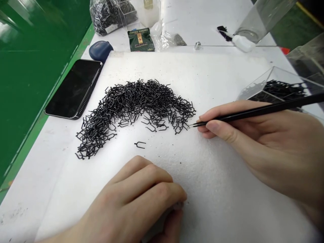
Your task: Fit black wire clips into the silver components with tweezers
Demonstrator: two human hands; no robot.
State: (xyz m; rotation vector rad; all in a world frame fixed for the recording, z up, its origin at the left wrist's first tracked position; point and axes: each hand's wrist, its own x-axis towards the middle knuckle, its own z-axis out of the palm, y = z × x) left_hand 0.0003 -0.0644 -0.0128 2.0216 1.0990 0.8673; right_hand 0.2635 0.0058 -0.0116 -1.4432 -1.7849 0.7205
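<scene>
My right hand [263,145] is closed around black tweezers [243,113], whose fine tips point left, close to the right end of a heap of small black forked pieces [139,98]. The heap curves in an arch over a white foam sheet [215,189]. Below the arch one black forked piece [140,145] lies by itself. My left hand [141,199] rests low on the sheet with its fingers curled and pressed together. A bit of something pale shows at its fingertips, mostly hidden, and I cannot make out what it is.
A phone [74,88] and a dark blue rounded object [100,50] lie at the left. Behind are a bag of black pieces [107,17] and a green packet [141,39]. At right stand a clear box of black parts [280,89] and a clear cylinder [263,20].
</scene>
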